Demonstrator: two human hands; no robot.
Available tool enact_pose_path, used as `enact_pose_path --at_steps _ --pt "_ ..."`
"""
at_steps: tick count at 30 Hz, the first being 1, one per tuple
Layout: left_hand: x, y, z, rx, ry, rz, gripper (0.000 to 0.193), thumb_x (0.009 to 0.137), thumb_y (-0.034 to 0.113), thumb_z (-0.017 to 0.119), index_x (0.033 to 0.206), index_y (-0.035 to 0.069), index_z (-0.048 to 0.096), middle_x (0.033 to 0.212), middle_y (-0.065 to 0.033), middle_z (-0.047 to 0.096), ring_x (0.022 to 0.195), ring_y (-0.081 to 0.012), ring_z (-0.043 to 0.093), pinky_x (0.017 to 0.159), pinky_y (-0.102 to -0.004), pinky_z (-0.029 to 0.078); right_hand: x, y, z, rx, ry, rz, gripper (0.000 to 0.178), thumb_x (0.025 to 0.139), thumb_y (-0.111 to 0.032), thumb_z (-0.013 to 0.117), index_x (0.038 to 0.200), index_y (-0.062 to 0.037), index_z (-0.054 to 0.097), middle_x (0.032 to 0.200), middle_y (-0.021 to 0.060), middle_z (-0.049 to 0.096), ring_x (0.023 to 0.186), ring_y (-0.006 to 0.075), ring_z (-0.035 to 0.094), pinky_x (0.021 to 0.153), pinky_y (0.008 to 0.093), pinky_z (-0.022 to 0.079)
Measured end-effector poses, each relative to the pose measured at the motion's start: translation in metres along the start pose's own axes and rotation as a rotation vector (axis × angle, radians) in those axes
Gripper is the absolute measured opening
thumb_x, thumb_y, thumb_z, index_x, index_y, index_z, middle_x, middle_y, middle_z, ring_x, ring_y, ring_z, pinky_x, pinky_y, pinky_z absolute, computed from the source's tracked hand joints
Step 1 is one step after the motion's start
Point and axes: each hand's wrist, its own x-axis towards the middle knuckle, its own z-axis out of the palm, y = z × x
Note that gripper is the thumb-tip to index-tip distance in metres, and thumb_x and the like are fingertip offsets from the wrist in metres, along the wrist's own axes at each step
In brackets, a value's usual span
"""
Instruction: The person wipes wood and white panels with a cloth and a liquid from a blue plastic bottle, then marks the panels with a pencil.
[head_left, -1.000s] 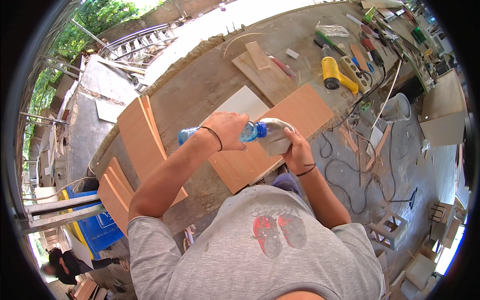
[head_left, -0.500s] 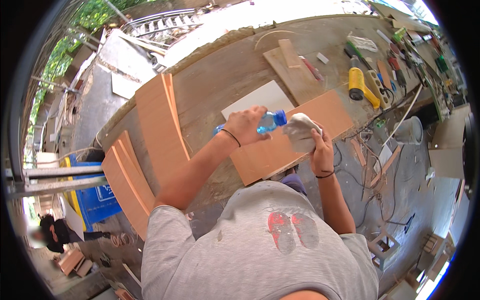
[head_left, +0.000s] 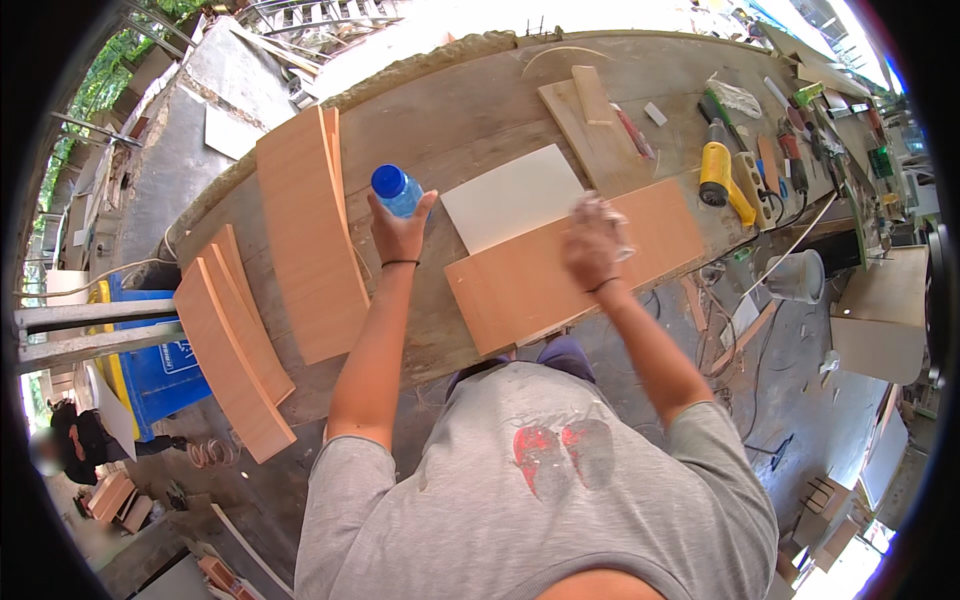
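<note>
My left hand [head_left: 398, 235] is wrapped round a clear blue plastic bottle [head_left: 402, 193] with a blue cap, held upright over the table left of the white board. My right hand [head_left: 590, 250], smeared by motion, holds a crumpled whitish cloth [head_left: 620, 238] above the wood-veneer panel [head_left: 500, 300] in front of me. The cloth is partly hidden by my fingers. Behind the panel a white board [head_left: 515, 195] lies flat, its near edge against or under the panel.
Larger veneer boards [head_left: 305, 220] and curved strips [head_left: 235, 350] lie at the left. A yellow heat gun [head_left: 716, 170] rests at the right among hand tools. Beyond it a bucket [head_left: 797, 276] stands on the floor. A person [head_left: 75, 440] is at the far left.
The bottle, tipped sideways toward the cloth before, has moved left and is now upright. My right hand has brought the cloth down over the panel.
</note>
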Motion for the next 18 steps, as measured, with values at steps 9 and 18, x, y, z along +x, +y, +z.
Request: enact_pose_path --at_steps 9,18 --pt "-0.124 -0.032 -0.001 0.446 -0.158 0.183 0.073 0.085 0.051 0.059 0.142 0.011 0.035 0.142 -0.018 0.041 0.133 -0.0335 0.037 0.101 -0.0693 0.021 0.025 0.018 0.0 0.256 -0.086 -0.136 0.049 0.089 -0.023 0.046 0.132 0.0006 0.047 0.14 0.0195 0.044 0.133 0.0366 0.036 0.108 0.0516 0.028" --pt "-0.151 -0.054 0.013 0.642 -0.169 0.17 0.047 0.094 0.048 0.047 0.128 0.016 0.049 0.13 -0.0001 0.053 0.132 -0.0292 0.04 0.097 -0.0752 0.018 -0.005 -0.006 -0.004 0.266 -0.094 -0.009 0.048 0.092 -0.025 0.044 0.131 0.0021 0.047 0.141 0.021 0.042 0.135 0.0368 0.034 0.112 0.0527 0.022"
